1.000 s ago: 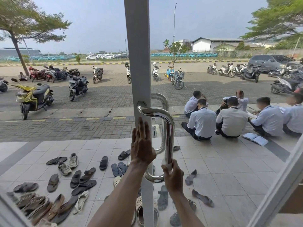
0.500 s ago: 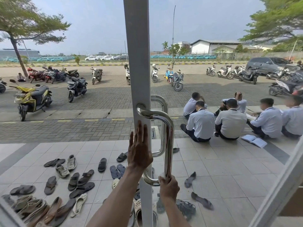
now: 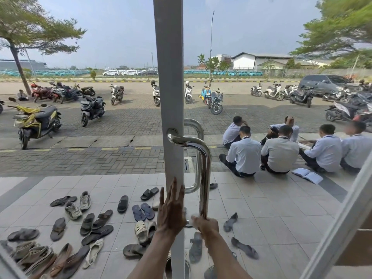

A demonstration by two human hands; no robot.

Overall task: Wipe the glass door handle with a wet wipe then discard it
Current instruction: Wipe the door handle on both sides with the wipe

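A polished steel door handle (image 3: 205, 170) curves out from the white door frame (image 3: 170, 77) and runs down the glass. My right hand (image 3: 206, 225) grips the handle's lower end, and a white wet wipe (image 3: 194, 220) shows between its fingers and the bar. My left hand (image 3: 171, 210) presses flat against the door frame just left of the handle, fingers straight and pointing up. A second handle (image 3: 196, 158) sits on the far side of the glass.
Through the glass, several sandals and shoes (image 3: 88, 224) lie on the tiled porch. Several people in white shirts (image 3: 279, 152) sit at the right with an open book (image 3: 307, 175) beside them. Parked scooters (image 3: 34, 121) fill the paved lot beyond. A white frame edge (image 3: 342, 224) slants at lower right.
My right hand has slid down the handle bar to its bottom end with the wipe. My left hand has stayed flat on the frame, shifting slightly lower.
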